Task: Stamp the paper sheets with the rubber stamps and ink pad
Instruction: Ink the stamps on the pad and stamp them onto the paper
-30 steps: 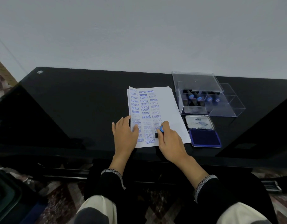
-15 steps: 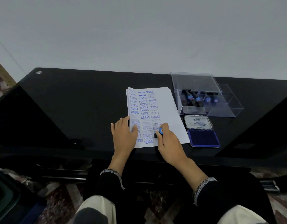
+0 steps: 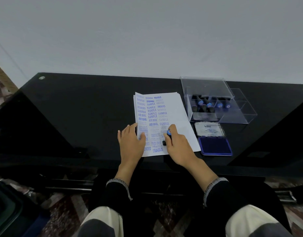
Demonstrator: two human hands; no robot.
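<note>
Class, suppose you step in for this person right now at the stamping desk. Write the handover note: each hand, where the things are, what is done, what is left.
Left hand: flat on the top paper sheet, holding its near left part down.
Right hand: grip closed round a rubber stamp with a blue cap, standing on the sheet's near edge area.
Ink pad: open, right of the paper, lid tipped back.
Clear box: behind the pad, more stamps inside, its lid resting across it.
Done: the left part of the sheet carries columns of blue imprints.
Left: the right part is unstamped; more sheets lie beneath.
</note>
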